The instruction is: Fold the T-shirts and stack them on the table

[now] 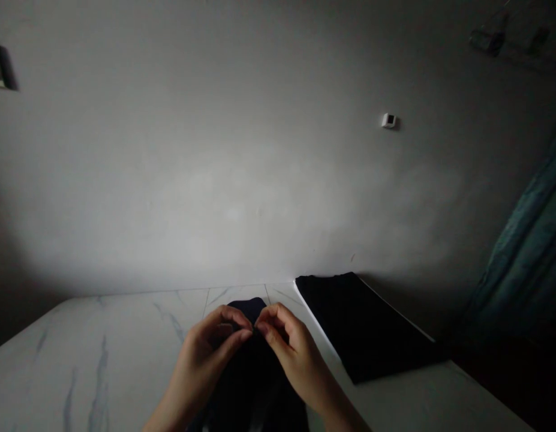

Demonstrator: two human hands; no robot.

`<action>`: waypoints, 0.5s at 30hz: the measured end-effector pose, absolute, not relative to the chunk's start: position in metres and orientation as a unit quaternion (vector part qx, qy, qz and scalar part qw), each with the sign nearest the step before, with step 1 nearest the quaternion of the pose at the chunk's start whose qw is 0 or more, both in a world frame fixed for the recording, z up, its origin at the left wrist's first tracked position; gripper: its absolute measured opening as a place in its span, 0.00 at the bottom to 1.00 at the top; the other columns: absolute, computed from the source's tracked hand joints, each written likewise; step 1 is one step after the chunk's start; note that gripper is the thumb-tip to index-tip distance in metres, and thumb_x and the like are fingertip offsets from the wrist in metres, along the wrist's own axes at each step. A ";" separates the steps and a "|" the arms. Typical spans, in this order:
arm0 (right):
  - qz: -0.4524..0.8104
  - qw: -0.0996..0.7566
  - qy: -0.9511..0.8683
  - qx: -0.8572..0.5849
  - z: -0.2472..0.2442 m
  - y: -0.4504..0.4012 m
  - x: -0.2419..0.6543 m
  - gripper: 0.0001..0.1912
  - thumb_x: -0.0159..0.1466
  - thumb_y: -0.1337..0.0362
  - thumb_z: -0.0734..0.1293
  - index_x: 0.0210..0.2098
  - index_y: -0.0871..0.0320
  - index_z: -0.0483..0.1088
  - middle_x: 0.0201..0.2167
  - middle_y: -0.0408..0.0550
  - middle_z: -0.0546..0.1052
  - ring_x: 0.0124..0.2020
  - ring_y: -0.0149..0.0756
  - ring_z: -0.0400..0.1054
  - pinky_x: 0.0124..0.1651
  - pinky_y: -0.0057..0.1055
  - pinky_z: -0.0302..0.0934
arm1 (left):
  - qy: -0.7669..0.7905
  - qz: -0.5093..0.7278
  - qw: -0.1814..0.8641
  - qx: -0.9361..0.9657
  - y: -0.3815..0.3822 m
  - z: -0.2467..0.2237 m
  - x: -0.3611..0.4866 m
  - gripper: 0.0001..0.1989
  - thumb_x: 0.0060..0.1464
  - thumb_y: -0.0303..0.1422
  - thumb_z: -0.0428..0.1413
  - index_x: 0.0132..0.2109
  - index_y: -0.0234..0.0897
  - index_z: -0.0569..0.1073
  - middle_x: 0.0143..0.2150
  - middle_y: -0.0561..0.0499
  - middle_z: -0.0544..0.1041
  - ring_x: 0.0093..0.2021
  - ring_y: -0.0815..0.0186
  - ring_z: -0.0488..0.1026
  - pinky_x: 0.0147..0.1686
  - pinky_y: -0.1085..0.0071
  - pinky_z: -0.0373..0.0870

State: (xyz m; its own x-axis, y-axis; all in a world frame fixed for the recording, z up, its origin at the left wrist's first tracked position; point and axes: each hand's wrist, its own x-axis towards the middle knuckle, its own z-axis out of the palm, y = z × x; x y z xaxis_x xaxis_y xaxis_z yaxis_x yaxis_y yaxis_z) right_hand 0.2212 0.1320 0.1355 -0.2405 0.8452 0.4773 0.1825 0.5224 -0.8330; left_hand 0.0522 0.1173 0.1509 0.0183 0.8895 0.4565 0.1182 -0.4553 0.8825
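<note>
A dark navy garment (253, 390) lies on the white marble-patterned table (111, 360), running from the near edge of the view to a rounded end just past my fingers. My left hand (210, 354) and my right hand (286, 348) meet above it, fingertips almost touching. Each hand pinches a small fold of the dark cloth between thumb and fingers. The pinched spot is mostly hidden by my fingers and the low light.
A folded black cloth (363, 324) with a white edge lies at the table's far right corner. A teal curtain (525, 252) hangs at the right. A grey wall (215, 180) rises behind the table.
</note>
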 end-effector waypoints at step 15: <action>0.449 0.433 -0.702 -0.343 0.133 0.124 0.207 0.09 0.57 0.56 0.74 0.31 0.54 0.76 0.23 0.38 0.71 0.26 0.29 0.64 0.28 0.24 0.57 | 0.335 0.646 0.264 0.633 0.113 0.146 0.050 0.07 0.50 0.34 0.62 0.27 0.39 0.74 0.29 0.51 0.72 0.34 0.65 0.71 0.33 0.73 0.71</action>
